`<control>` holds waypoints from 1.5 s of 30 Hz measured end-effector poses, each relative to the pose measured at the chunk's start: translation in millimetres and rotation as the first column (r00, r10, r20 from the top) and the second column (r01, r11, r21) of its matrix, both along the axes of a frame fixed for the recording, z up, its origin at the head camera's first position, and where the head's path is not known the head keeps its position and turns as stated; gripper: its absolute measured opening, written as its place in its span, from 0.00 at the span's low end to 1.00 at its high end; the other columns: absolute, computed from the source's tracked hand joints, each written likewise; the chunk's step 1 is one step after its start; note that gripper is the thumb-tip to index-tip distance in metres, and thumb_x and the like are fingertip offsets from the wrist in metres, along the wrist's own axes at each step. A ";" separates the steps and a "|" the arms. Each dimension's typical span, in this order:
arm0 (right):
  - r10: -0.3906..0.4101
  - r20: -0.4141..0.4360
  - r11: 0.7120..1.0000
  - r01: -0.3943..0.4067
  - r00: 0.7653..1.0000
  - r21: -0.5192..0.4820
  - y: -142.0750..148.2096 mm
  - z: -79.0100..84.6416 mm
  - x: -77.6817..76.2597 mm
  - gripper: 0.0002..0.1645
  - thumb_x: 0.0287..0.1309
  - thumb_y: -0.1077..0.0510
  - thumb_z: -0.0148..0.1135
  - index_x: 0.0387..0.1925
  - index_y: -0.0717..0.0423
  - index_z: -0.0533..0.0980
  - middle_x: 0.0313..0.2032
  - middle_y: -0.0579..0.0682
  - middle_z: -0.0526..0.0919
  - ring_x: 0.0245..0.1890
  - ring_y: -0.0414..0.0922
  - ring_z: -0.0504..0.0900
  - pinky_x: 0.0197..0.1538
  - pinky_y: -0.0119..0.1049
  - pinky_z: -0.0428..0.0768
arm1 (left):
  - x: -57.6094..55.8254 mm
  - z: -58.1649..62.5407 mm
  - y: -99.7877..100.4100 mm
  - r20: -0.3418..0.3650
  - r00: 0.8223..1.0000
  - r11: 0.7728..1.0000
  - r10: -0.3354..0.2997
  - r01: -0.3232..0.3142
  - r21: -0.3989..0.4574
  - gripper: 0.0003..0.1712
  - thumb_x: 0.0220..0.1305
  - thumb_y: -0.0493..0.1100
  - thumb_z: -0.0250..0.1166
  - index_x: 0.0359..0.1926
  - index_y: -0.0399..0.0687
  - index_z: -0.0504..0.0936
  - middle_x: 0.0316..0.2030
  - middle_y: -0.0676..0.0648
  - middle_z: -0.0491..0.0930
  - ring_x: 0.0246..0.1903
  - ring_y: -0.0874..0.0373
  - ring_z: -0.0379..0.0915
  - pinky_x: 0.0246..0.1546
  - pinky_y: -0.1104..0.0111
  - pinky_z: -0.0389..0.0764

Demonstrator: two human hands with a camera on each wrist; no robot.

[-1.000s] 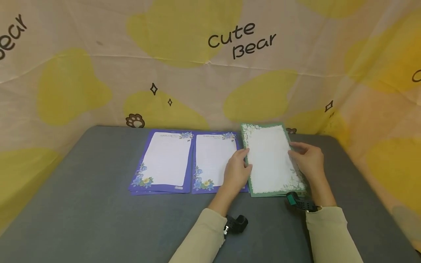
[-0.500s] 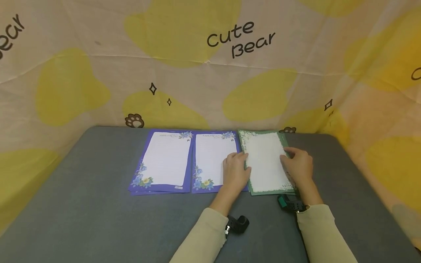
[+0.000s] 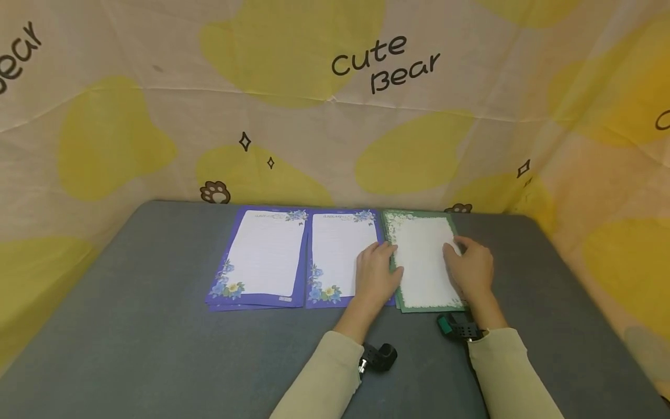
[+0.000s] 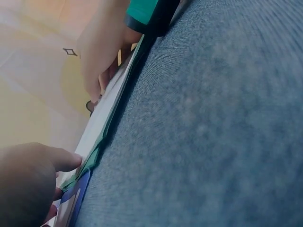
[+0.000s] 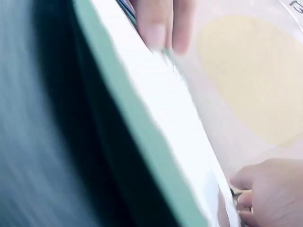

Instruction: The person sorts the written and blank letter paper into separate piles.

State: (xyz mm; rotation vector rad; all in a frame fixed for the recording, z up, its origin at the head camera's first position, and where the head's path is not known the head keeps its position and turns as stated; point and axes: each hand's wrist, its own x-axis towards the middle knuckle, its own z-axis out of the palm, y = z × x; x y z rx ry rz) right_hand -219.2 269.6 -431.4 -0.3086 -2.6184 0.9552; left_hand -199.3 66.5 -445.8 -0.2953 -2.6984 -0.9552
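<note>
A stack of green-bordered letter paper [image 3: 423,262] with a white middle lies at the right end of a row on the table. My left hand [image 3: 376,272] rests at its left edge, fingers extended, partly over the neighbouring purple-bordered sheets [image 3: 335,247]. At the opposite edge, my right hand [image 3: 471,269] pinches the paper between thumb and fingers. In the left wrist view, the left thumb [image 4: 66,160] touches the green sheets [image 4: 102,127]. The right wrist view shows the green border [image 5: 137,118] raised at the near side, with my right hand [image 5: 277,191] at the edge.
Another pile of purple-bordered paper [image 3: 269,253] with blue flowers lies at the left of the row. The dark grey table [image 3: 157,349] ends at a patterned cloth backdrop [image 3: 293,128]. Black wrist cameras [image 3: 381,357] sit on both wrists.
The green-bordered paper has come down and left, now level beside the purple sheets. My right hand has moved left with it; my left hand has stayed nearly in place.
</note>
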 end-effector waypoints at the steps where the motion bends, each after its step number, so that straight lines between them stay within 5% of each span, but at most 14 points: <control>1: 0.002 -0.002 1.000 -0.002 1.000 0.004 -2.4 -1.0 -0.2 0.28 0.67 0.50 0.58 0.61 0.63 0.78 0.57 0.67 0.82 0.61 0.68 0.76 0.61 0.65 0.73 | 0.2 -0.2 -0.6 0.001 1.000 1.000 -0.004 0.004 -0.006 0.24 0.63 0.46 0.69 0.59 0.49 0.83 0.64 0.44 0.80 0.68 0.47 0.70 0.71 0.52 0.68; 13: -0.023 -0.058 0.998 0.027 0.998 0.060 -7.3 -10.4 -0.8 0.25 0.65 0.55 0.61 0.58 0.66 0.79 0.59 0.68 0.81 0.57 0.68 0.74 0.55 0.66 0.72 | 2.8 12.2 -9.1 -0.007 0.999 0.999 -0.036 0.036 0.002 0.21 0.68 0.46 0.64 0.60 0.49 0.82 0.65 0.45 0.78 0.68 0.48 0.71 0.71 0.54 0.69; 19: -0.016 -0.057 0.998 0.020 0.998 0.063 -8.0 -9.1 0.4 0.25 0.65 0.55 0.61 0.57 0.66 0.80 0.59 0.68 0.80 0.58 0.69 0.74 0.56 0.67 0.71 | -0.3 20.5 -53.3 0.046 0.999 0.992 -0.030 0.035 -0.125 0.23 0.68 0.48 0.65 0.61 0.48 0.81 0.67 0.45 0.77 0.69 0.49 0.70 0.72 0.54 0.68; 23: -0.015 -0.072 0.997 0.020 0.997 0.069 -7.6 -9.3 -1.1 0.24 0.64 0.55 0.61 0.57 0.66 0.80 0.58 0.68 0.81 0.58 0.70 0.74 0.57 0.68 0.72 | -5.9 22.8 -93.3 0.064 0.998 0.991 -0.004 0.012 -0.134 0.25 0.67 0.49 0.67 0.62 0.47 0.81 0.67 0.44 0.76 0.70 0.46 0.68 0.74 0.51 0.66; 32: -0.021 -0.063 0.997 0.026 0.998 0.076 -6.7 -7.5 0.2 0.24 0.64 0.54 0.61 0.57 0.64 0.81 0.58 0.67 0.82 0.60 0.69 0.76 0.58 0.66 0.74 | -9.4 12.2 -152.4 0.034 0.995 0.995 0.091 -0.089 -0.055 0.32 0.63 0.56 0.70 0.64 0.47 0.79 0.65 0.43 0.78 0.70 0.43 0.69 0.74 0.48 0.64; 36: -0.023 -0.050 0.996 0.028 0.998 0.089 -8.3 -5.7 -0.3 0.24 0.64 0.54 0.61 0.57 0.64 0.80 0.58 0.66 0.82 0.59 0.68 0.76 0.57 0.66 0.74 | -11.1 4.4 -162.0 0.017 0.999 0.999 0.051 -0.051 0.005 0.34 0.62 0.56 0.70 0.66 0.46 0.77 0.67 0.42 0.76 0.73 0.42 0.64 0.77 0.48 0.60; 42: -0.019 -0.082 0.987 0.032 0.996 0.158 -12.8 -4.3 0.3 0.24 0.64 0.54 0.62 0.56 0.65 0.81 0.59 0.67 0.81 0.58 0.70 0.75 0.60 0.67 0.72 | -15.5 -1.4 -164.4 0.086 0.996 0.996 -0.023 0.031 -0.088 0.44 0.61 0.64 0.69 0.71 0.46 0.72 0.74 0.41 0.67 0.78 0.40 0.52 0.79 0.46 0.51; 45: 0.061 -0.142 0.981 -0.033 0.988 0.191 -21.8 -3.5 -0.4 0.25 0.63 0.52 0.63 0.56 0.63 0.81 0.60 0.66 0.81 0.60 0.68 0.75 0.62 0.66 0.70 | -16.1 -2.0 -165.2 0.133 0.991 0.983 -0.023 0.047 -0.179 0.49 0.59 0.70 0.67 0.72 0.46 0.70 0.76 0.42 0.64 0.79 0.41 0.50 0.80 0.47 0.49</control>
